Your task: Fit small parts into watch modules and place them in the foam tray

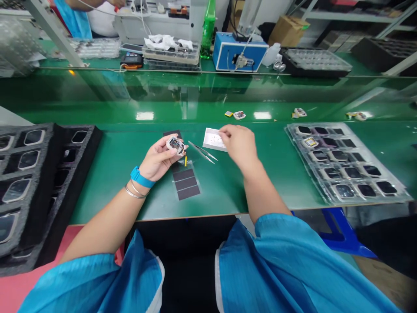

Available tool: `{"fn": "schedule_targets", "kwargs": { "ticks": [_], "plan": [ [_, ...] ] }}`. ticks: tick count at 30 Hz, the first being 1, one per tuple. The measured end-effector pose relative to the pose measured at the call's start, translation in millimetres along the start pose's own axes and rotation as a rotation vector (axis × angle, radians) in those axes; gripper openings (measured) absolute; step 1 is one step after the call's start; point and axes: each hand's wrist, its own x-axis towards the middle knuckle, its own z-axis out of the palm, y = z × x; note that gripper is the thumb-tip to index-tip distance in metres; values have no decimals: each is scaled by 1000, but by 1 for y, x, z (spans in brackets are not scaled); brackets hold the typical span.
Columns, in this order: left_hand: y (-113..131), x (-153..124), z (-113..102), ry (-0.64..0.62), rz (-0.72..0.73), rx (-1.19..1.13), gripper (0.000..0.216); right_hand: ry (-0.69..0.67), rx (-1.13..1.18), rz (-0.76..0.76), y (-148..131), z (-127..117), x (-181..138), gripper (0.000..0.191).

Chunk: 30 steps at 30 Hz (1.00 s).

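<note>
In my left hand [157, 161] is an open smartwatch case [176, 145], pinched between thumb and fingers with its inner electronics facing up. A small yellow piece [185, 161] hangs below its right edge. My right hand [240, 144] is over the right side of a shallow white box [215, 147] that holds tiny dark parts. Its fingertips are pinched together, and whatever they may hold is too small to see. Metal tweezers [203, 153] lie between the hands, beside the box. Below the left hand lies a clear sheet with dark rectangular pieces [186, 184].
Foam trays [48, 182] with watch cases stand at left, and a clear plastic tray [321, 184] of watch units lies at right. Loose watch parts [239, 115] lie behind the box. A shelf at the back bears a blue machine [239, 52] and a green bottle [208, 30].
</note>
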Motion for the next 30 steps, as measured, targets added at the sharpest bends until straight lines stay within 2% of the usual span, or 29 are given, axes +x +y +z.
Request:
{"fn": "schedule_targets", "kwargs": {
  "ticks": [3, 6, 8, 10, 12, 18, 26, 28, 30],
  "plan": [
    [2, -1, -1, -40, -37, -47, 53, -53, 2, 159, 10, -8, 5, 11],
    [1, -1, -1, -62, -33, -44, 52, -85, 418, 98, -15, 7, -6, 6],
    [1, -1, -1, -59, -21, -29, 51, -157, 723, 50, -39, 22, -17, 11],
    [1, -2, -1, -52, -3, -6, 51, -178, 878, 33, -56, 34, -27, 13],
    [2, -2, -1, -45, 9, 21, 52, -136, 896, 44, -63, 39, -34, 12],
    [-1, 0, -1, -66, 33, 111, 53, -23, 727, 14, -60, 39, -37, 7],
    [-6, 4, -6, -81, 70, 188, 51, -19, 525, -87, -62, 41, -38, 7],
    [-6, 4, -7, -77, 46, 176, 52, -46, 552, -69, -59, 43, -36, 6],
    [-6, 4, -7, -76, 20, 129, 53, -97, 725, 25, -58, 46, -34, 13]
  ]
}}
